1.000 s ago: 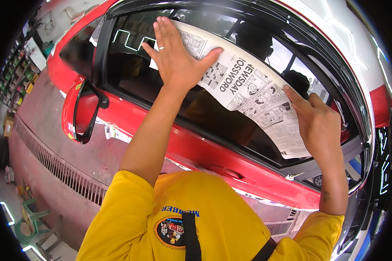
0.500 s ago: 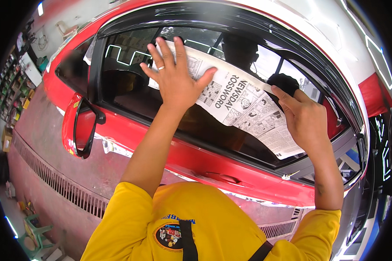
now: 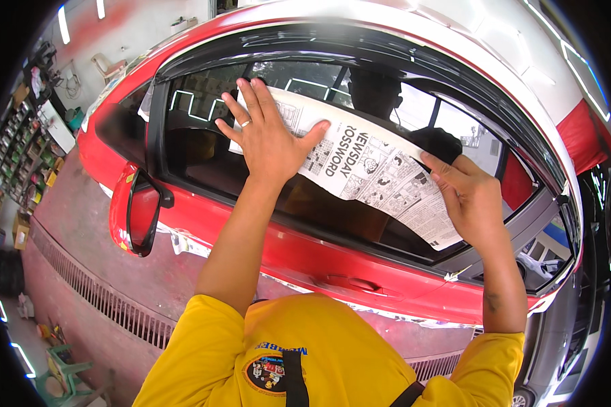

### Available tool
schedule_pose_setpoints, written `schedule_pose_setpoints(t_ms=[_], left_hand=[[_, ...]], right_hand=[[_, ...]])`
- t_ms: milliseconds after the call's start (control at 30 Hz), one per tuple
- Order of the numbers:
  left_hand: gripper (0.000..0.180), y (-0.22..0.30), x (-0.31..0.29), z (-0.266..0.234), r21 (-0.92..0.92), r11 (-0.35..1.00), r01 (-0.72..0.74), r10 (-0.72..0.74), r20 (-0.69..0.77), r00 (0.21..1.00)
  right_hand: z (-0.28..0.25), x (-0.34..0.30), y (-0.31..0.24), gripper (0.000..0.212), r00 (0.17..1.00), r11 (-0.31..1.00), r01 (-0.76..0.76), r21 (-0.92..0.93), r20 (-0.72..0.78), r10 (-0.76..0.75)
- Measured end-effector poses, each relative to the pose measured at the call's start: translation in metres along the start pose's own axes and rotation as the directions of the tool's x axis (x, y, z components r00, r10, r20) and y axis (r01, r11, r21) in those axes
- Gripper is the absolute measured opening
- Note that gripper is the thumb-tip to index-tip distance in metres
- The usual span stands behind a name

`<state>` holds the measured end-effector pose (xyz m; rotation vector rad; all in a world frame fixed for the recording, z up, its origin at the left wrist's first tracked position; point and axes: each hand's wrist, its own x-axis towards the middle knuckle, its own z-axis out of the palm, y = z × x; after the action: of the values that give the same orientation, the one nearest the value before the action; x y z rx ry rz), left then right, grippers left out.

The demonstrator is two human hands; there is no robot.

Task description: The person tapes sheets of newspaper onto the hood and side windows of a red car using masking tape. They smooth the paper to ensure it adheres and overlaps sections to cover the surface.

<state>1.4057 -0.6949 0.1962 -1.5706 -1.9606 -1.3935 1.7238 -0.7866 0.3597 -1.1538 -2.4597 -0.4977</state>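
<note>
A sheet of newspaper (image 3: pixel 370 163) with comics and a puzzle grid lies slantwise across the dark side window (image 3: pixel 305 210) of a red car. My left hand (image 3: pixel 268 139), a ring on one finger, presses flat on the paper's left end with its fingers spread. At the paper's upper right edge, my right hand (image 3: pixel 468 197) is closed, pinching the edge between thumb and fingers. The lower right corner of the sheet hangs free below that hand. Parts of the paper under both hands are hidden.
The red side mirror (image 3: pixel 137 214) juts out at the left, and the door handle (image 3: pixel 356 281) sits below the window. Masking paper (image 3: pixel 183 244) shows along the door's lower side. Beyond are loaded shelves (image 3: pixel 17 156), a floor grate (image 3: pixel 108 298) and a green plastic stool (image 3: pixel 64 373).
The view has shifted slightly, so the car sits a little lower and further right. Both hands keep their places on the newspaper, with only slight movement.
</note>
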Motion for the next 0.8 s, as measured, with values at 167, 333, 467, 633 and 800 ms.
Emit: schedule_pose_setpoints(t_ms=[167,333,467,633,800], left_hand=[[0.136,0.003,-0.004,0.004,0.023,0.999,-0.032,0.034,-0.096,0.995],[0.055,0.018,-0.028,0.015,-0.055,0.908,-0.414,0.373,-0.342,0.862],[0.027,0.039,-0.025,0.030,-0.268,0.857,-0.440,0.323,-0.387,0.864],[0.064,0.065,-0.055,0.011,-0.284,0.869,-0.405,0.344,-0.242,0.907],[0.066,0.083,-0.072,0.026,-0.258,0.883,-0.393,0.330,-0.255,0.909]], right_hand=[[0.006,-0.003,0.004,0.041,0.996,0.988,0.072,-0.136,-0.039,-0.078],[0.004,0.003,-0.001,0.039,0.997,0.997,0.033,-0.071,-0.073,-0.038],[0.000,0.011,0.004,0.038,0.996,0.998,0.008,-0.063,-0.088,-0.013],[-0.002,0.006,0.002,0.039,0.995,1.000,-0.011,-0.014,-0.094,0.009],[-0.006,0.002,-0.002,0.040,0.996,1.000,0.020,-0.006,-0.084,-0.020]])
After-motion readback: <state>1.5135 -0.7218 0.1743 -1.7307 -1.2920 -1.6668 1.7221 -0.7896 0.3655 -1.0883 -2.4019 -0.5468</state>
